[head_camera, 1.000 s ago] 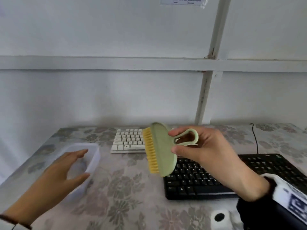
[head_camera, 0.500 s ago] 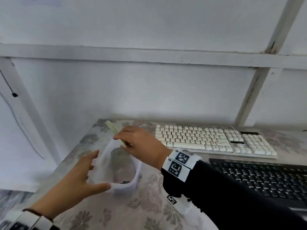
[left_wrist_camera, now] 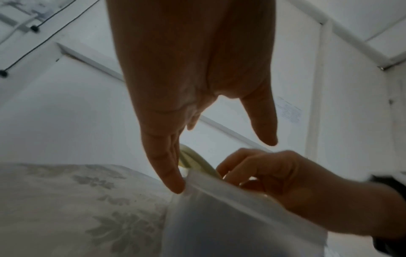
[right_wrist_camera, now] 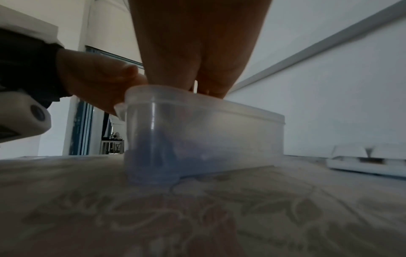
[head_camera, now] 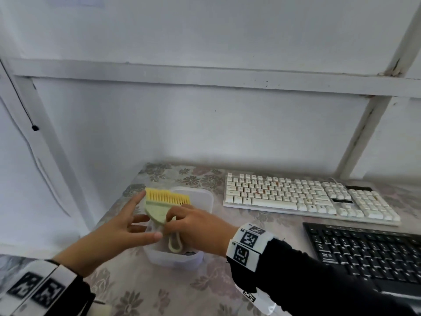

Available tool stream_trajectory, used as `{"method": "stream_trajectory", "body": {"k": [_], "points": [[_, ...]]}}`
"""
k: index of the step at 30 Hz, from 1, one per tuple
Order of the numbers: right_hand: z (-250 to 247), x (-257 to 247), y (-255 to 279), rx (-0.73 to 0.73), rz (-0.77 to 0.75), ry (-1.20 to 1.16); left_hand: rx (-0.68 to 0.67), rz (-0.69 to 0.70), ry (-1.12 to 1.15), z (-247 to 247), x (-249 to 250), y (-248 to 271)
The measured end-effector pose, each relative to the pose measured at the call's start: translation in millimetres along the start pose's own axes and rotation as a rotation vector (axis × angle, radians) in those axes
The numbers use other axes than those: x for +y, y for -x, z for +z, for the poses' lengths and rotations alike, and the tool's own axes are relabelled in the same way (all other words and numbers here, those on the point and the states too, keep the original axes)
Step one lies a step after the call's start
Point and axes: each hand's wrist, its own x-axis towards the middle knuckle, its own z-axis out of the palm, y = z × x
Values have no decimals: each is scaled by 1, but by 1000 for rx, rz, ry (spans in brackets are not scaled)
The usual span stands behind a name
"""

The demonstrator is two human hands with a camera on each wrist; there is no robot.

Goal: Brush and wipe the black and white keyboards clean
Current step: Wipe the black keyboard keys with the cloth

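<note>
The green brush [head_camera: 159,212] with yellow bristles [head_camera: 167,197] lies tilted in the clear plastic container [head_camera: 206,198] at the table's left end, its loop handle [head_camera: 175,244] toward me. My right hand [head_camera: 173,218] reaches over the container and its curled fingers pinch the brush body. My left hand [head_camera: 141,222] is spread open at the container's left side, one fingertip [left_wrist_camera: 173,184] touching the rim. The white keyboard [head_camera: 307,197] lies at the back right, and the black keyboard [head_camera: 364,254] is nearer me on the right.
The table wears a floral cloth [head_camera: 141,293]. A white wall with wooden battens [head_camera: 205,78] stands close behind. Something dark and bluish [right_wrist_camera: 153,147] sits in the container's bottom. The table's left edge [head_camera: 107,215] runs just beside the container.
My right hand carried the brush from above the black keyboard leftward into the container. My head turned left with it. My left hand stayed beside the container.
</note>
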Motion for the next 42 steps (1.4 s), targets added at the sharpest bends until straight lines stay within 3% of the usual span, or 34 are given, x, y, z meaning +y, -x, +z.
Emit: {"method": "stream_trajectory", "body": {"k": [5, 11, 16, 23, 28, 34, 42], "points": [[-5, 6, -1, -96, 182, -193, 54, -25, 30, -2, 10, -19], [-5, 19, -4, -107, 594, -62, 260, 48, -35, -1, 5, -30], [-6, 15, -16, -260, 758, -40, 404, 159, -35, -5, 7, -31], [-4, 5, -34, -293, 888, -65, 387, 150, -32, -4, 4, -34], [-4, 4, -36, -193, 941, -99, 382, 136, -37, -3, 2, -38], [-8, 8, -37, -13, 935, 72, 373, 115, -46, -4, 0, -41], [-27, 26, -21, 213, 900, -84, 332, 74, -82, -1, 2, -46]]}}
